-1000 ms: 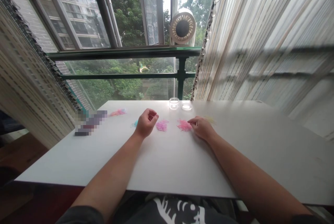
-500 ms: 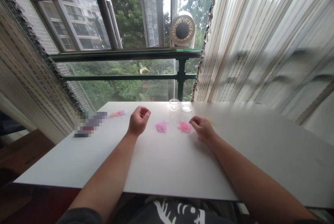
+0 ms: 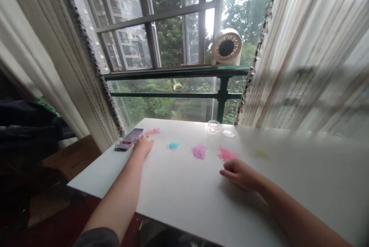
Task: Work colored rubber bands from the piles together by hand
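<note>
My left hand (image 3: 143, 146) reaches to the far left of the white table, fingers stretched out between a phone (image 3: 133, 136) and a small mixed-colour pile (image 3: 155, 130). It appears to hold nothing. Closer to me than the red-pink pile (image 3: 227, 154), my right hand (image 3: 240, 174) is closed with curled fingers; whether anything is inside is hidden. Between the hands lie a turquoise pile (image 3: 173, 145) and a purple-pink pile (image 3: 198, 151). Fine, thin pieces make up these piles, perhaps tiny rubber bands. A faint yellow pile (image 3: 261, 153) lies at the right.
A clear round jar (image 3: 213, 127) and a clear round lid or dish (image 3: 228, 133) stand near the back edge of the table (image 3: 178, 185). Behind are a green railing (image 3: 178, 72), a white round fan (image 3: 226, 47) and curtains at both sides.
My left hand has moved left from beside the purple pile to the phone, its fingers opening out. My right hand has drawn back towards me from the red-pink pile. The view has turned left.
</note>
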`<state>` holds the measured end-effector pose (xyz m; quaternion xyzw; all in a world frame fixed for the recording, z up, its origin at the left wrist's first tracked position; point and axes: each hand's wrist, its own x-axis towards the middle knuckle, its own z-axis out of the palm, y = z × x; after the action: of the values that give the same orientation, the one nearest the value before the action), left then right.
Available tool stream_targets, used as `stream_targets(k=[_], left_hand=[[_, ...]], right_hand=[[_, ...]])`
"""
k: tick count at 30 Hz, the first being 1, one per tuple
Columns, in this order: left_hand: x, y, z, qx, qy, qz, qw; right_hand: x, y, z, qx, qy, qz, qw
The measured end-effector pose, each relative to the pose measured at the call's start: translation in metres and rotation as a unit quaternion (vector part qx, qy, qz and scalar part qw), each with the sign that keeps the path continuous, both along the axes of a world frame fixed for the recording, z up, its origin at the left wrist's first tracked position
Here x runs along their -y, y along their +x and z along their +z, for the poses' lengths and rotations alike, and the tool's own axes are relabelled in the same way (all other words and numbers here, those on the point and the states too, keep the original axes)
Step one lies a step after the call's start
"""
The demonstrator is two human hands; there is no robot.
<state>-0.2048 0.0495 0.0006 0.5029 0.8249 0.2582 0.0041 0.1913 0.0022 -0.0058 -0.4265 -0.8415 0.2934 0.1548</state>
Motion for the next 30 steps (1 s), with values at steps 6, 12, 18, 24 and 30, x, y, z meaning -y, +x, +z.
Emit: stream_targets(k=[6, 12, 18, 24, 30], left_hand=[[-0.006, 0.018, -0.014, 0.0, -0.064, 0.001, 0.998], [-0.01, 0.024, -0.018, -0.021, -0.072, -0.044, 0.996], [-0.013, 0.025, -0.019, -0.034, -0.064, -0.069, 0.995], [-0.014, 0.025, -0.018, -0.036, -0.052, -0.059, 0.996], [-0.014, 0.024, -0.018, -0.04, -0.033, -0.055, 0.997]], right_hand=[[-0.002, 0.0, -0.002, 0.009, -0.005, 0.011, 1.0], [-0.003, 0.0, -0.006, -0.003, -0.017, 0.005, 1.0], [-0.002, 0.0, -0.005, -0.003, -0.017, 0.006, 1.0], [-0.002, -0.001, -0.004, -0.009, -0.019, 0.004, 1.0], [-0.001, -0.001, -0.001, -0.017, -0.032, -0.003, 0.999]])
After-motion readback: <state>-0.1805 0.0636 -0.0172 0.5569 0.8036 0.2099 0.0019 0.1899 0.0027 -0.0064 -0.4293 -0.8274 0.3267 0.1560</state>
